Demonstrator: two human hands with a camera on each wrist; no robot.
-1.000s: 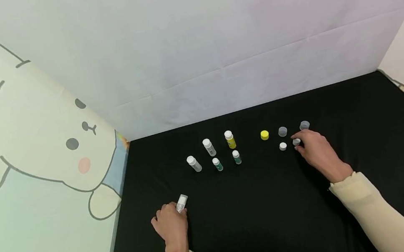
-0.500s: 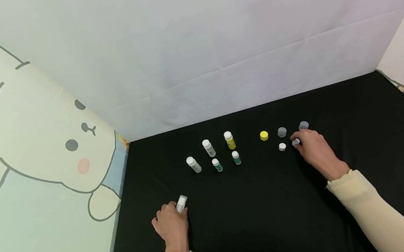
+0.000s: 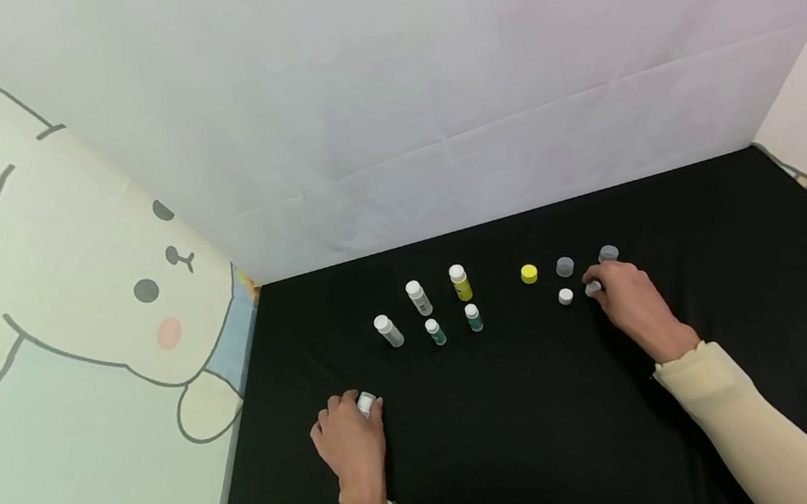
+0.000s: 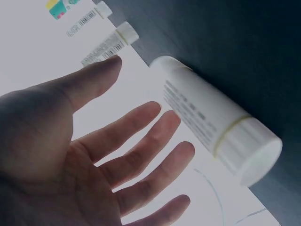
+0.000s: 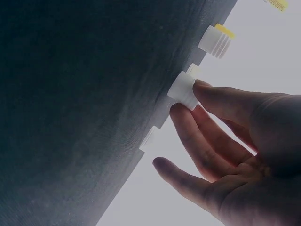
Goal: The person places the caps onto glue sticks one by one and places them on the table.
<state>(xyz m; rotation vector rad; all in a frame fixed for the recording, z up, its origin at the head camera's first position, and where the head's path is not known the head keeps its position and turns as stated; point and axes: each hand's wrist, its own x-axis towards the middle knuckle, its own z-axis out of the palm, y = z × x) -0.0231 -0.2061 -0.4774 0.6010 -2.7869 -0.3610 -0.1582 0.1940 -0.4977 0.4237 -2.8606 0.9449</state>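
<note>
Left hand [image 3: 351,443] farther forward, beside bottle [image 4: 211,113]

In the head view, the left hand [image 3: 351,436] hides the near end of a white bottle [image 3: 367,403], and the right hand [image 3: 634,299] covers part of a see-through cap [image 3: 608,251]. Both sleeves [image 3: 757,423] run off the bottom. The bottle's print [image 4: 188,109] looks too blurry to read.

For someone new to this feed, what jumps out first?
Probably the huge cartoon animal filling the head view's left side. Next, against the black cloth, the yellow cap right of the bottles and, further right, the right hand pinching a small white cap.
</note>
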